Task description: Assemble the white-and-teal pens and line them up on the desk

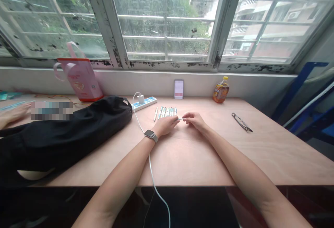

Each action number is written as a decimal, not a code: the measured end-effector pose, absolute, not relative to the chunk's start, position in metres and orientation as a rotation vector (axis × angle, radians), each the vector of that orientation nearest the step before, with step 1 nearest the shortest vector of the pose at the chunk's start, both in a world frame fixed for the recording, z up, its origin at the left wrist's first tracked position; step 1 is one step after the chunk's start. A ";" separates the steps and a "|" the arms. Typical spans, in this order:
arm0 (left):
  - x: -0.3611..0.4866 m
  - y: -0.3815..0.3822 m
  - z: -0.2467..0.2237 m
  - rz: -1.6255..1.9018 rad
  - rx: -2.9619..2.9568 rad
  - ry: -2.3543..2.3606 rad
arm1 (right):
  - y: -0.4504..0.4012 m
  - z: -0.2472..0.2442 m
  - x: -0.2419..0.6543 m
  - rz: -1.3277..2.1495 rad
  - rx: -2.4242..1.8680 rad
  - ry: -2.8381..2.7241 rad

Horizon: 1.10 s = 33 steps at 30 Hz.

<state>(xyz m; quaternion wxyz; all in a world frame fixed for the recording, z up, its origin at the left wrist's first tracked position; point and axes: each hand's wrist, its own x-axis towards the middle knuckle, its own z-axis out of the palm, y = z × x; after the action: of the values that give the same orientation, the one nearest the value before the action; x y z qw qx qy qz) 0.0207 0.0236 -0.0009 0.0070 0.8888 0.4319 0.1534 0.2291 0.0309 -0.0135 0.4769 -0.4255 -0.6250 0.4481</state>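
My left hand (167, 125), with a watch (150, 134) on its wrist, is closed around a slim pen (180, 119), most of it hidden by the fingers. The pen's thin end points right, toward my right hand (195, 121). Thumb and fingertips of that hand pinch at this end; whether they hold a separate small part is too small to tell. Just beyond my left hand, several pale pens with blue-green and cream colouring (167, 112) lie side by side in a row on the wooden table (190, 158).
A power strip (146, 103) with a white charger (140, 98) feeds a white cable (152, 172) passing by my left wrist. A black bag (75, 134) lies left, near another person's hand (18, 113). A phone (179, 89), drink bottle (221, 90), pink package (83, 78) and glasses (242, 122) are around.
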 end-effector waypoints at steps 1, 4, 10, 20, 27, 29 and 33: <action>0.021 0.023 -0.001 0.477 2.781 1.352 | 0.031 -0.014 0.229 1.100 -1.034 -1.536; 0.022 0.023 -0.001 0.477 2.782 1.356 | 0.028 -0.014 0.228 1.110 -1.019 -1.554; 0.022 0.022 -0.002 0.461 2.788 1.377 | 0.025 -0.014 0.229 1.079 -1.027 -1.643; 0.023 0.021 -0.002 0.452 2.787 1.399 | 0.030 -0.018 0.225 0.948 -1.129 -1.788; 0.020 0.025 -0.005 0.496 2.847 1.351 | 0.025 -0.015 0.227 0.991 -1.061 -1.832; 0.018 0.027 -0.005 0.533 2.852 1.324 | 0.023 -0.013 0.227 1.011 -1.053 -1.853; 0.016 0.028 -0.007 0.568 2.862 1.286 | 0.021 -0.011 0.226 0.994 -1.037 -1.908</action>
<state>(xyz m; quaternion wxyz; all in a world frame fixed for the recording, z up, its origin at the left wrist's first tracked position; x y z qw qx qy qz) 0.0159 0.0284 -0.0066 -0.0237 0.8973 0.4031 0.1782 0.2259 0.0207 -0.0106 0.3678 -0.4036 -0.7430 0.3871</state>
